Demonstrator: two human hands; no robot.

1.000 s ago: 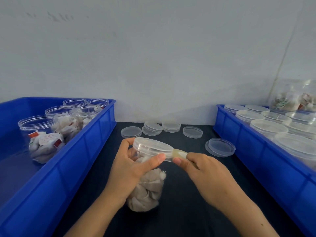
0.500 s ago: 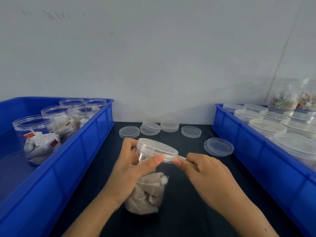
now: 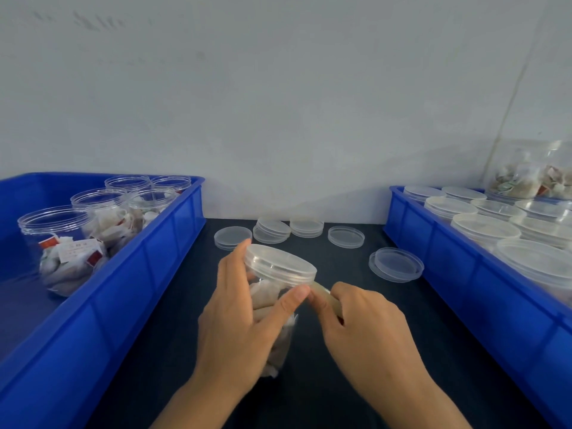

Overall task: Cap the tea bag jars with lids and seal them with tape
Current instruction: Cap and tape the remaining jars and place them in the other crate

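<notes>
Two hands: both work on one jar (image 3: 278, 308) above the dark table (image 3: 356, 382)
Jar: clear, filled with tea bags, tilted, lid (image 3: 280, 264) on top
Left hand (image 3: 244, 323): fingers wrapped round the jar, thumb tip on the lid's edge
Right hand (image 3: 362, 320): pinches a strip of tape (image 3: 325, 297) against the lid's rim
Left bin (image 3: 148, 274): open jars of tea bags
Right bin (image 3: 464, 267): capped jars
Loose lids (image 3: 272, 229): lying on the table by the wall

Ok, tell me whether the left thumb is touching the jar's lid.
Touching. The head view shows the left hand gripping the jar, its thumb tip pressed against the lid rim beside the tape.
</notes>
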